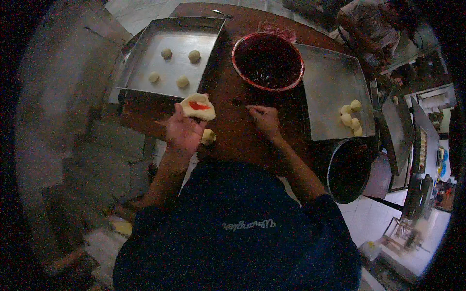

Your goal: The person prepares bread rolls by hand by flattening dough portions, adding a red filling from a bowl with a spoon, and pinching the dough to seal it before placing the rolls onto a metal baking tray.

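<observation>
My left hand [184, 133] is palm up, its fingers curved under a flattened piece of dough [206, 114]. A smear of red filling [198, 105] lies in the middle of that dough. To its right, my right hand [266, 120] is closed in a pinch over the brown table. A small dark-ended tool, which looks like a spoon [238, 102], sticks out from its fingers toward the dough. Beside my left wrist, near the table's front edge, sits a dough ball [208, 137].
A metal tray [184, 39] with several spaced dough balls stands far left. A red-rimmed basin [302, 70] with dark contents is beyond my right hand. Another tray [327, 92] holds clustered dough balls at right. Below it is a dark round container [349, 172]. Another person [371, 29] is at far right.
</observation>
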`<state>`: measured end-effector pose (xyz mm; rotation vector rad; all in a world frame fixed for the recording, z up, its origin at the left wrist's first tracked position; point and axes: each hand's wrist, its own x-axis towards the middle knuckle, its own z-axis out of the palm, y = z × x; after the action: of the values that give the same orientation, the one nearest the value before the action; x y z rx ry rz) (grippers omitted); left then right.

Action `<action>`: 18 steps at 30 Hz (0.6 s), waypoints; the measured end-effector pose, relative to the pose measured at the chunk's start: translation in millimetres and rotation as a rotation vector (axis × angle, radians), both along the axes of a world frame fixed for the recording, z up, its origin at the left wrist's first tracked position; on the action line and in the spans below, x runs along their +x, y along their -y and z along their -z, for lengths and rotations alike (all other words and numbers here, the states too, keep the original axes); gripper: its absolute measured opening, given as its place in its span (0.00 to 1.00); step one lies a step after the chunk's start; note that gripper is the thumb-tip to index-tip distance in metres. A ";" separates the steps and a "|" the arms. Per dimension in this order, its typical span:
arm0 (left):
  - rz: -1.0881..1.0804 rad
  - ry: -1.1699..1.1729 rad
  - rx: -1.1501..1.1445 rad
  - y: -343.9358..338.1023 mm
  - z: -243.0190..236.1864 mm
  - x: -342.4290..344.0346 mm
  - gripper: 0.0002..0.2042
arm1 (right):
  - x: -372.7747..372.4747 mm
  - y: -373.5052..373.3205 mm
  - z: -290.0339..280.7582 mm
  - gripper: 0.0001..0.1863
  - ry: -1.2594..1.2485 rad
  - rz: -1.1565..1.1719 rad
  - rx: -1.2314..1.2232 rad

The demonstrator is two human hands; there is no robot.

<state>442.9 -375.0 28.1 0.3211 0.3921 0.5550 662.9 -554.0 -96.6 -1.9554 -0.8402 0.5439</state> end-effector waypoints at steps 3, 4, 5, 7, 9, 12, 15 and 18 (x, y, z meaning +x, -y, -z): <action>-0.020 -0.013 0.003 5.6 -1.3 -21.0 0.30 | -19.9 -1.6 -27.7 0.23 0.106 0.003 -0.340; -0.033 0.005 0.006 5.9 0.9 -28.6 0.30 | -27.4 -1.3 -52.1 0.24 0.104 0.002 -0.348; -0.038 0.021 0.005 6.3 2.2 -34.0 0.29 | -34.5 0.6 -78.4 0.26 0.099 0.007 -0.363; -0.058 -0.029 0.002 8.4 7.2 -45.6 0.30 | -43.1 5.9 -122.2 0.28 -0.097 0.018 -0.153; -0.004 0.034 -0.034 11.7 11.1 -52.8 0.30 | -52.8 15.7 -168.6 0.30 -0.285 0.037 0.064; 0.156 0.213 -0.073 7.6 18.5 -55.4 0.30 | -83.3 15.7 -230.9 0.32 -0.478 -0.045 0.435; 0.200 0.078 -0.016 16.8 2.1 -42.3 0.30 | -115.6 21.2 -306.6 0.31 -0.512 -0.187 0.554; 0.390 0.291 0.068 12.4 -10.7 -39.6 0.33 | -130.8 25.8 -333.6 0.29 -0.283 -0.367 0.628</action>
<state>403.3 -387.4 38.8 0.3655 0.0252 0.2266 532.1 -579.8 237.0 -1.1318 -1.0392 0.6540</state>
